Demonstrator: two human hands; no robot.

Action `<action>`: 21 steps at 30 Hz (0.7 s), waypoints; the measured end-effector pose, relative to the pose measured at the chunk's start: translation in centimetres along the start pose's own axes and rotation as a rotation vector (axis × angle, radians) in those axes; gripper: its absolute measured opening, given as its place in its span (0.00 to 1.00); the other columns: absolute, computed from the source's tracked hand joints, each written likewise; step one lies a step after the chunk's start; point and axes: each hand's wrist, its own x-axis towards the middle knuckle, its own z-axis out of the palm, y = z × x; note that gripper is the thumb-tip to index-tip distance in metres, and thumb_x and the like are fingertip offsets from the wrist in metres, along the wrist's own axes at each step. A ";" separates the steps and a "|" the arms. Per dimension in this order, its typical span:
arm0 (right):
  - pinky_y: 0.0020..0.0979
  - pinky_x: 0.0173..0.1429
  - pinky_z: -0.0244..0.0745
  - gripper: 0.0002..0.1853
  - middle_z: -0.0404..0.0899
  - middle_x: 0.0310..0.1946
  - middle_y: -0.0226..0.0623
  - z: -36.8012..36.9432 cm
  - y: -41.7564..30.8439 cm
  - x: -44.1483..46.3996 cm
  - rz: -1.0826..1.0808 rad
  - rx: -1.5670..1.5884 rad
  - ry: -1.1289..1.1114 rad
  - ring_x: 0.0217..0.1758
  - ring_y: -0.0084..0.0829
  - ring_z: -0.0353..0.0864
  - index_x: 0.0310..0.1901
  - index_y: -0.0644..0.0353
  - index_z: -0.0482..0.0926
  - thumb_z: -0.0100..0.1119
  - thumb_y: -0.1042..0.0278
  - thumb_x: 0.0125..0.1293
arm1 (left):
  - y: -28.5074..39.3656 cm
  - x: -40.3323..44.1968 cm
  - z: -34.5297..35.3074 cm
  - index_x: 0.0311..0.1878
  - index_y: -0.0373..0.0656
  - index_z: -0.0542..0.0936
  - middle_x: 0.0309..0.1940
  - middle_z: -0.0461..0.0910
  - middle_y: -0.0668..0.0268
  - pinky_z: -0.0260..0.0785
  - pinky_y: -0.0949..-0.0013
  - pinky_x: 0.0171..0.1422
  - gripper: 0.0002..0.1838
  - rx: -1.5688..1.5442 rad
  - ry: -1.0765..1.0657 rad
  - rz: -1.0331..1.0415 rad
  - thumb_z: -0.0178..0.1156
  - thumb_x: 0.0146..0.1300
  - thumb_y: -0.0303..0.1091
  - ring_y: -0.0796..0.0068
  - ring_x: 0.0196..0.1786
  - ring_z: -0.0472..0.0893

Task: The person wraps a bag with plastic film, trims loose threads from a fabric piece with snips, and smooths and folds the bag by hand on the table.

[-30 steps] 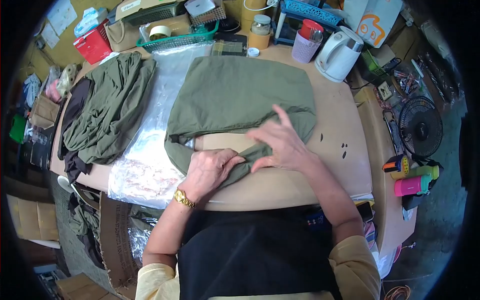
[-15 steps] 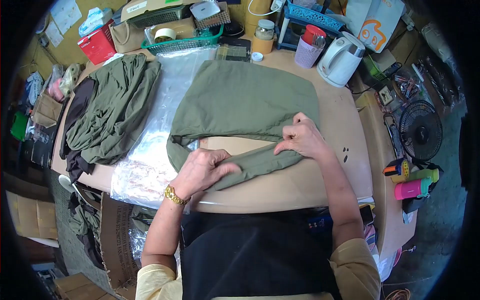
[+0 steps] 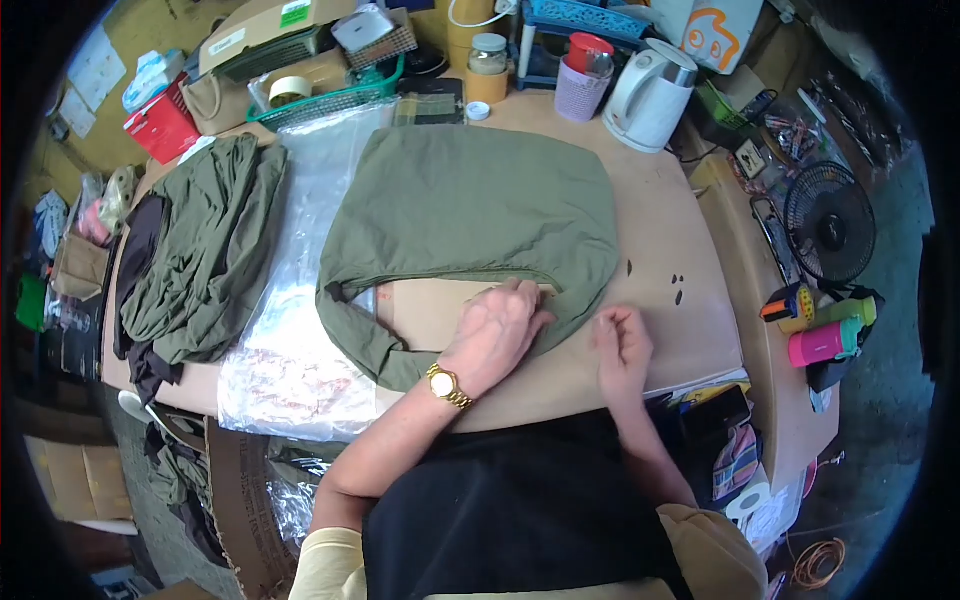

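Observation:
A green cloth bag (image 3: 480, 195) lies flat on the brown table, its curved strap nearest me. My left hand (image 3: 497, 335), with a gold watch on the wrist, rests on the strap right of its middle. Its fingers are bent, and whatever they grip is hidden beneath them. Just right of the strap, my right hand (image 3: 622, 350) is raised off the cloth with its fingers curled; I cannot make out anything in them. Clear plastic sheeting (image 3: 290, 330) lies left of the bag, partly under its edge.
Crumpled green cloth (image 3: 205, 250) is heaped at the left. Along the back stand a green basket (image 3: 330, 110), a jar (image 3: 488, 55), a purple cup (image 3: 582, 90) and a white kettle (image 3: 650, 98). A black fan (image 3: 830, 222) and a pink bottle (image 3: 815, 347) are at the right.
My left hand has moved right along the strap. My right hand has let go of the cloth and drawn back toward me. The strap now curves rounder, and the view has shifted slightly.

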 end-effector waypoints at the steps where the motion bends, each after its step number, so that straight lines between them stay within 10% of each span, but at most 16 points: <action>1: 0.30 0.46 0.76 0.05 0.77 0.39 0.36 0.0 -0.7 -1.1 0.247 0.248 -0.077 0.39 0.26 0.79 0.47 0.63 0.73 0.51 0.71 0.77 | -0.3 0.2 0.5 0.42 0.37 0.78 0.38 0.81 0.52 0.76 0.54 0.44 0.16 -0.049 0.033 -0.013 0.69 0.59 0.38 0.50 0.42 0.83; 5: 0.40 0.57 0.79 0.13 0.76 0.53 0.41 0.3 -1.2 -3.2 0.722 0.729 -0.212 0.55 0.35 0.80 0.59 0.60 0.67 0.44 0.65 0.81 | 0.7 0.7 0.4 0.41 0.37 0.79 0.35 0.81 0.53 0.75 0.55 0.42 0.14 -0.042 0.123 0.005 0.69 0.60 0.36 0.49 0.38 0.83; 15: 0.44 0.65 0.76 0.25 0.69 0.63 0.48 0.4 -1.0 -2.3 0.786 0.826 -0.238 0.64 0.41 0.76 0.69 0.64 0.60 0.49 0.59 0.79 | 0.5 1.3 1.0 0.38 0.36 0.81 0.25 0.81 0.51 0.72 0.54 0.35 0.08 -0.146 0.184 -0.025 0.63 0.66 0.33 0.50 0.29 0.82; 21: 0.47 0.69 0.70 0.22 0.72 0.64 0.40 4.0 0.1 -0.4 1.073 1.449 -0.097 0.64 0.36 0.76 0.66 0.58 0.67 0.54 0.58 0.77 | 1.1 1.6 -0.4 0.37 0.37 0.83 0.20 0.78 0.52 0.70 0.56 0.31 0.10 -0.204 0.133 -0.153 0.63 0.68 0.35 0.52 0.23 0.80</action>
